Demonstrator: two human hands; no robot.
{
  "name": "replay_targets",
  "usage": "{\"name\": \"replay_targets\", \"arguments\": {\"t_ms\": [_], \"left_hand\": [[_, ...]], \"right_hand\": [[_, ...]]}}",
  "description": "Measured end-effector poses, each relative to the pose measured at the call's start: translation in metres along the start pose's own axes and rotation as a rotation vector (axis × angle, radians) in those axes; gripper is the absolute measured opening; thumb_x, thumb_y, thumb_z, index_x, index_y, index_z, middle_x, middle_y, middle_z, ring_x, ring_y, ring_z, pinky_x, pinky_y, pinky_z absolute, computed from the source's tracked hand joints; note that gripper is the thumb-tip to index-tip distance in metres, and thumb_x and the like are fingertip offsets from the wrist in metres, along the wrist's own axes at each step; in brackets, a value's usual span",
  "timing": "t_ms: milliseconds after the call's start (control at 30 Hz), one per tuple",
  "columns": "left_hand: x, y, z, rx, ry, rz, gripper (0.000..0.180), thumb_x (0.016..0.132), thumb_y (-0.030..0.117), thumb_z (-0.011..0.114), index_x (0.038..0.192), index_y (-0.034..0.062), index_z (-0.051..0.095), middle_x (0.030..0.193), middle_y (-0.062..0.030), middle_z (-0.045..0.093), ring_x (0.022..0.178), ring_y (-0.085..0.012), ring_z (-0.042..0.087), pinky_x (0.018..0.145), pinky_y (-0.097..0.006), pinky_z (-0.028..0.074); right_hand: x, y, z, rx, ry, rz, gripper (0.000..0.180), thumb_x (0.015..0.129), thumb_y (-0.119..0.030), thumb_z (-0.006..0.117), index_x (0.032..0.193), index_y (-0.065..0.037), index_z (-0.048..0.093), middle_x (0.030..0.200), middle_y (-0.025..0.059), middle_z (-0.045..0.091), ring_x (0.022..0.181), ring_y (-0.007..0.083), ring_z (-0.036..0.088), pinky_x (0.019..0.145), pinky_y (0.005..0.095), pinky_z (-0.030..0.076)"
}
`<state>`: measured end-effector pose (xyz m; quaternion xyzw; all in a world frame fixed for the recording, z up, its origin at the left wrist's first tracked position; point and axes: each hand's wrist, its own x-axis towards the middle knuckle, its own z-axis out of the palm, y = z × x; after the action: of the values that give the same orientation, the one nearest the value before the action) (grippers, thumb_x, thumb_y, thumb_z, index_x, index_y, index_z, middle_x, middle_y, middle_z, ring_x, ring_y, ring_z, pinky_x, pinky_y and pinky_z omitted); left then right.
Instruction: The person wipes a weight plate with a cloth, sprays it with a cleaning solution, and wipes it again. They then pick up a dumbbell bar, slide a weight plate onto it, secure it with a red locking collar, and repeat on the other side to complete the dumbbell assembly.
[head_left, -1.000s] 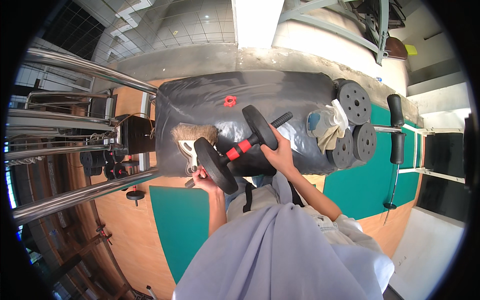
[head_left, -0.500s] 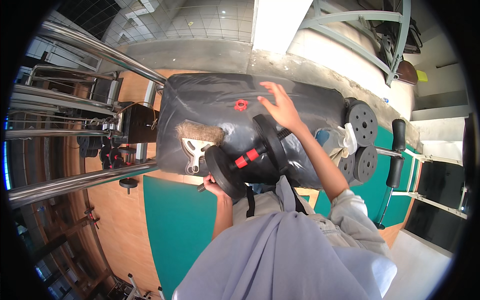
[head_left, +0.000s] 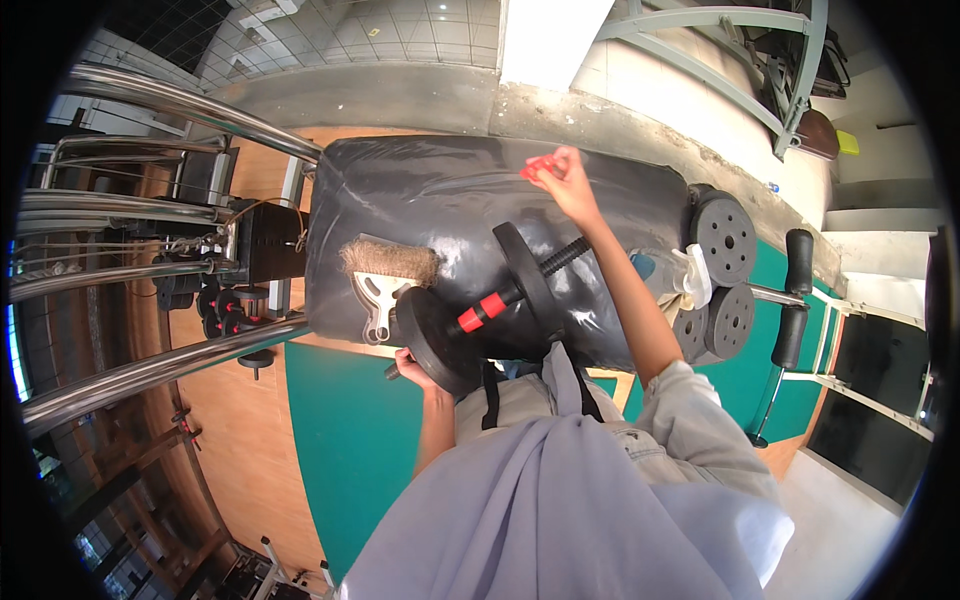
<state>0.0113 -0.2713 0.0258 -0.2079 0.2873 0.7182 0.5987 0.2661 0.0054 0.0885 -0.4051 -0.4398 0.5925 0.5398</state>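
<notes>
Over the black-wrapped bench [head_left: 420, 200], the outstretched right hand [head_left: 565, 180] pinches a red piece [head_left: 535, 168]; the left hand [head_left: 412, 365] grips the dumbbell [head_left: 490, 300].

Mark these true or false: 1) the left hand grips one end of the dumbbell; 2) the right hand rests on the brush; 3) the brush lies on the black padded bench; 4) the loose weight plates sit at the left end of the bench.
1) Left hand grips the dumbbell end: true.
2) False: the right hand holds a small red piece, away from the brush.
3) Brush on black padded bench: true.
4) False: the weight plates sit at its right end.
</notes>
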Motion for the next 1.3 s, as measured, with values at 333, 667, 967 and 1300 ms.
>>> {"name": "replay_targets", "arguments": {"t_ms": [333,667,967,1300], "left_hand": [[-0.006,-0.004,0.014,-0.01,-0.286,-0.022,0.063,0.077,0.038,0.043,0.127,0.0002,0.051,0.123,-0.0185,0.057,0.11,-0.0355,0.056,0.098,-0.048,0.045],[-0.002,-0.007,0.018,0.38,-0.241,0.128,0.059,0.078,0.039,0.048,0.124,0.0023,0.053,0.121,-0.0169,0.058,0.108,-0.0353,0.057,0.096,-0.051,0.045],[0.0,-0.006,0.011,0.335,-0.295,0.154,0.06,0.079,0.04,0.048,0.125,0.0017,0.052,0.122,-0.0169,0.058,0.108,-0.0352,0.057,0.097,-0.051,0.045],[0.004,-0.005,0.004,0.052,-0.54,0.033,0.061,0.079,0.04,0.048,0.126,0.0003,0.051,0.122,-0.0171,0.057,0.108,-0.0351,0.057,0.097,-0.05,0.046]], "right_hand": [[-0.13,-0.013,-0.035,-0.237,0.273,0.207,0.028,0.094,-0.018,0.058,0.117,-0.006,0.05,0.111,0.0062,0.06,0.095,0.0112,0.06,0.086,0.0251,0.046],[-0.137,-0.029,-0.056,-0.154,0.088,0.235,0.039,0.097,-0.024,0.051,0.13,-0.004,0.048,0.122,0.005,0.053,0.105,0.0132,0.055,0.093,0.0277,0.047],[-0.132,-0.023,-0.068,-0.109,0.183,0.359,0.044,0.099,-0.038,0.037,0.122,-0.004,0.056,0.13,0.006,0.051,0.113,0.0177,0.054,0.09,0.0321,0.048],[-0.132,-0.031,-0.057,-0.203,0.089,0.261,0.043,0.098,-0.031,0.042,0.13,-0.003,0.051,0.126,0.0045,0.056,0.109,0.012,0.055,0.082,0.0261,0.048]]}}
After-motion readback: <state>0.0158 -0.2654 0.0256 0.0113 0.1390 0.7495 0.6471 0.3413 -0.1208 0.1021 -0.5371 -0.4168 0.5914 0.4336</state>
